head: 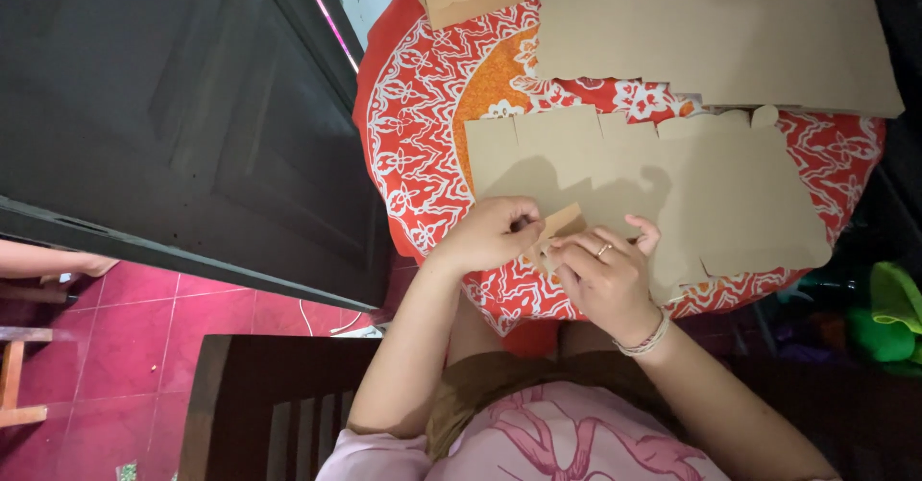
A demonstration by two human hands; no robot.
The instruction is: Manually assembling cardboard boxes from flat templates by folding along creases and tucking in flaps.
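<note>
both hands: our left hand (495, 233) and right hand (603, 275) are closed, pinching a small cardboard flap (560, 222).
flap: bent up at the near edge of the flat box blank (653, 183).
step: we judge folding; next needs a firm crease.
beyond: round red patterned tablecloth (413, 126).

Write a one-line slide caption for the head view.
Both hands, left hand and right hand, fold a flap of a flat cardboard box blank on a red patterned tablecloth.

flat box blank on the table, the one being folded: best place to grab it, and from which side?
Grip the near-edge flap of the flat cardboard box blank, coming from the wearer's side. That flap is already lifted off the red patterned tablecloth, so fingers can likely pinch it from both faces; the rest lies flat. The left hand and right hand both work there.
</note>
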